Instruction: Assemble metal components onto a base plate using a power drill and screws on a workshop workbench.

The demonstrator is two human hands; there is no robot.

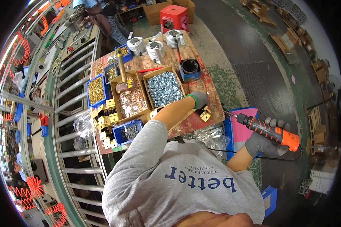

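Note:
My right hand, in a grey glove, is wrapped round an orange and black electric screwdriver. Its thin bit points left toward the table's near right corner, and a black cord trails from its back end. My left hand, in a grey glove with a green cuff, is over the right edge of the table with its fingers curled down. Just below those fingers is a brass-coloured block with dark parts; the fingertips are mostly hidden. My left forearm crosses in front of a cardboard box of silvery nuts or screws.
The worn red table also holds a box of copper-coloured pieces, a mallet, blue bins of small fasteners, brass blocks, a black pot and three ribbed metal cylinders. A roller conveyor runs left; a person stands beyond.

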